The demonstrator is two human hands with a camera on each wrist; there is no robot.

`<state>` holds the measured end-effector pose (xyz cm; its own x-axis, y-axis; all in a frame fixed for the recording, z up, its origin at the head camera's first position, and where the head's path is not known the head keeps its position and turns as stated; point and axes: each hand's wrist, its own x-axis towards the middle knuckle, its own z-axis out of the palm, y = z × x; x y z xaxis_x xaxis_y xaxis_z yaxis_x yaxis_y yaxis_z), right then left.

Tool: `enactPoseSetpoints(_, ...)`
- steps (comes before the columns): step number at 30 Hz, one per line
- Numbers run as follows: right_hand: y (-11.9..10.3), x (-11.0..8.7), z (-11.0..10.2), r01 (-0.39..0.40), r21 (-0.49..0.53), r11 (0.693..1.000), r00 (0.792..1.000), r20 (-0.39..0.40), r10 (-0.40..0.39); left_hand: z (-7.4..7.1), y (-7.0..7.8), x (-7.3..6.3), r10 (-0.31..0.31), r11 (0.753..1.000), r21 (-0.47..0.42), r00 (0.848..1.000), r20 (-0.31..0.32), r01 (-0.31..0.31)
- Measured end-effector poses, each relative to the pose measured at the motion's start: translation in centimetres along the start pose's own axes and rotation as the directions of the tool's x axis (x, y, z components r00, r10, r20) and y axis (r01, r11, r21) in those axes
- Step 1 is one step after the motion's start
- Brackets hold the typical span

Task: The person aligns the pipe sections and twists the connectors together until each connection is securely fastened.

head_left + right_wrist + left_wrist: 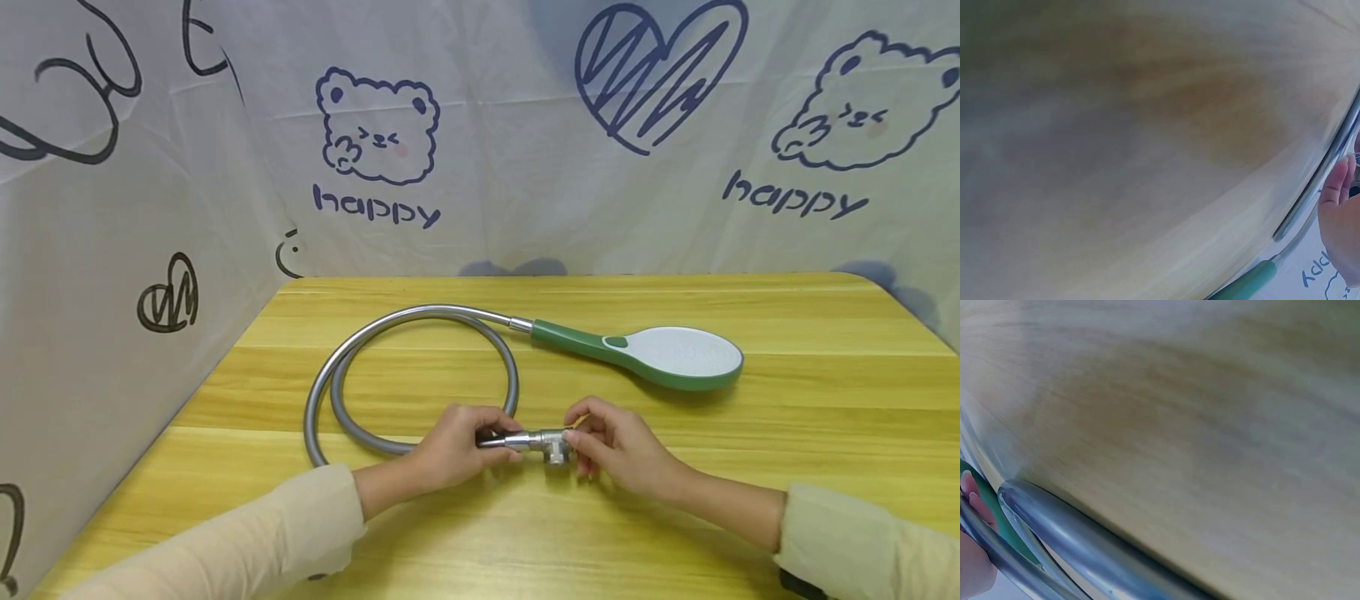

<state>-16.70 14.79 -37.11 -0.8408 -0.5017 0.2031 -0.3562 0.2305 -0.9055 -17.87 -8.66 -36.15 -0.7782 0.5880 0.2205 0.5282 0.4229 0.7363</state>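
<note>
My left hand (pixel 457 446) grips the end of a grey shower hose (pixel 318 400), thumb and fingers around its metal connector (pixel 517 442). That connector meets a chrome T-shaped fitting (pixel 556 447), whose short branch points toward me. My right hand (pixel 626 446) pinches the fitting's right end between thumb and fingers. Beyond both hands, a green shower head (pixel 682 354) with a white spray face lies on the table, joined to the hose's other end. In the left wrist view the hose (pixel 1097 544) runs along the bottom; the right wrist view catches part of my right hand (pixel 1340 219).
The hose loops across the left and middle of the wooden table (pixel 675 533). White cloth (pixel 510 183) printed with bears, hearts and lettering hangs behind the table and along its left side. A dark object (pixel 801 583) shows under the right sleeve.
</note>
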Motion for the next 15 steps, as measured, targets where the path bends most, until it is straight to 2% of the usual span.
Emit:
enactPoseSetpoints(6, 0.05, -0.05, -0.07, 0.052, 0.059, 0.997, 0.998, 0.028, -0.054, -0.04, -0.03, -0.11, 0.009, 1.0, -0.007, 1.0, 0.001, -0.009)
enactPoseSetpoints(15, 0.14, -0.31, -0.44, 0.072, 0.089, 0.993, 0.992, 0.1, -0.081, -0.02, -0.08, -0.15, 0.007, 1.0, 0.002, 1.0, -0.001, -0.007)
